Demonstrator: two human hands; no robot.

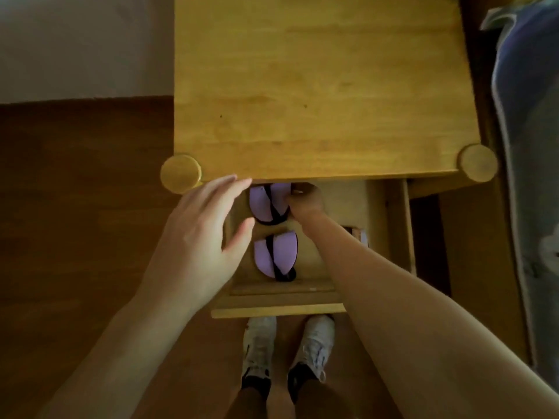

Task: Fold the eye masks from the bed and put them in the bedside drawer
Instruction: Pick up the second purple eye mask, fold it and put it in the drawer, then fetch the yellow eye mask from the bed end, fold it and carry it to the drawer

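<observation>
Two folded purple eye masks with black straps lie in the open bedside drawer (278, 309). The far eye mask (262, 204) sits partly under the nightstand top. The near eye mask (272, 255) lies close to the drawer front. My right hand (305, 201) reaches into the drawer and its fingers rest on the right edge of the far mask. My left hand (199, 234) hovers above the drawer's left side, fingers spread and holding nothing.
The wooden nightstand top (317, 86) overhangs the back of the drawer. A bed with bluish bedding (529, 146) runs along the right. A small object (360, 234) lies in the drawer's right part. My white shoes (287, 346) stand on the wooden floor below the drawer front.
</observation>
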